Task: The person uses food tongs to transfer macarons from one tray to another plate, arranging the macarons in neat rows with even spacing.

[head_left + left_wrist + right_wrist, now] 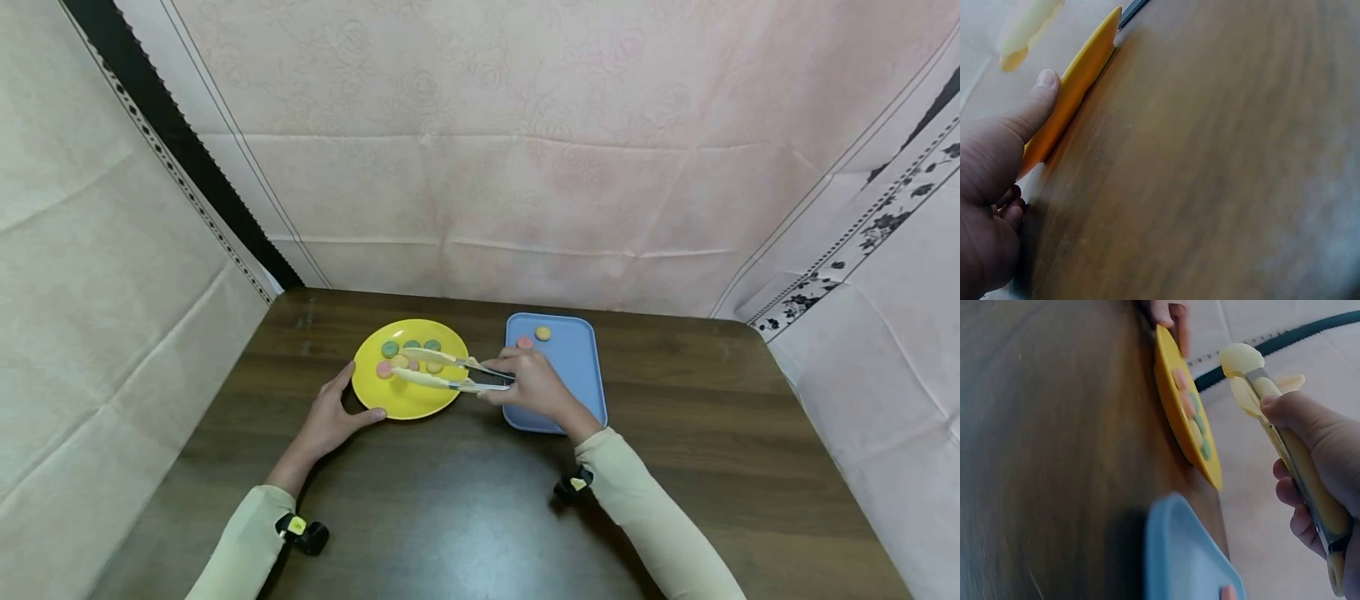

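Observation:
A yellow plate [408, 408] carries several small round macaron-like pieces: green [390, 349], pink [384, 369] and yellow ones. My left hand [330, 425] grips its left rim, the thumb at the near edge, as the left wrist view [991, 169] also shows. Pale-tipped tongs [423, 379] are held in my right hand [532, 383], thumb along one arm and fingers curled round the other side. Their tips stand apart over the plate; whether a piece lies between them I cannot tell. Beneath the right hand is a blue tray [577, 367], partly hidden by it.
On the tray's far end lie a pink piece [524, 342] and a yellow piece [543, 333]. Plate and tray stand side by side on a dark wooden table [450, 500]. Pale patterned cloth [487, 192] hangs behind the table and at both sides.

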The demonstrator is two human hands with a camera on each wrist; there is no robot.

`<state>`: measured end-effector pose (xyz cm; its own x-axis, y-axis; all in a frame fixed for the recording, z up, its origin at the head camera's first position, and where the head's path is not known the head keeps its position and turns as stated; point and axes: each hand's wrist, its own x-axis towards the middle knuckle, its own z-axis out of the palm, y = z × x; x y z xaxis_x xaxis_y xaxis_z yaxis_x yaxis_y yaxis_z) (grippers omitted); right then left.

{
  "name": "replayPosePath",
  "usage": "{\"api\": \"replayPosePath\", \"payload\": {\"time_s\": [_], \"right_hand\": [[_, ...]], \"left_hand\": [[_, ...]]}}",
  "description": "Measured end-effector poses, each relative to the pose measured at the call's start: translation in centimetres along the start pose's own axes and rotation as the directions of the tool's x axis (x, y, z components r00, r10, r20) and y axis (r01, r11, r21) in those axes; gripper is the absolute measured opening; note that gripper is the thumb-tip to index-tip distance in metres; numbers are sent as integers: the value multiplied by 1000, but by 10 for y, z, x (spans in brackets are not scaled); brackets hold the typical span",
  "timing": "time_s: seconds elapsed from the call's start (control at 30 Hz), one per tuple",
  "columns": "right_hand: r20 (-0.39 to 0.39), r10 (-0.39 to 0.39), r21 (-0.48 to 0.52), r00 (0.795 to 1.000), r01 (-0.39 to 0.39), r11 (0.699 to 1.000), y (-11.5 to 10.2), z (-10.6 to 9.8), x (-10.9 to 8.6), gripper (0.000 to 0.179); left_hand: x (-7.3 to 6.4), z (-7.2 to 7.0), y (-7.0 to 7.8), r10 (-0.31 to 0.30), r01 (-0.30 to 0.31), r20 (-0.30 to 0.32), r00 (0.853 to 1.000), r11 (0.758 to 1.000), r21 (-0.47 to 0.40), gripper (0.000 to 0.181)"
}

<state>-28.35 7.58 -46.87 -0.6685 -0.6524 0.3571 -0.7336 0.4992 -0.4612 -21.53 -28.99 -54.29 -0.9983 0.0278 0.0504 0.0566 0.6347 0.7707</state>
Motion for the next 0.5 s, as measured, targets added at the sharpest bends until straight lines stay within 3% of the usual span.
{"api": "replayPosePath", "payload": {"time_s": [0.2,0.5], "right_hand": [[82,29,22,996,-31,999,-9,17,9,47],[138,67,-19,988,-65,998,-13,33,11,50]], "left_hand": [[0,0,1,-15,15,5,1000,1000,4,120],[-1,-1,2,-29,29,13,999,1000,9,120]]}}
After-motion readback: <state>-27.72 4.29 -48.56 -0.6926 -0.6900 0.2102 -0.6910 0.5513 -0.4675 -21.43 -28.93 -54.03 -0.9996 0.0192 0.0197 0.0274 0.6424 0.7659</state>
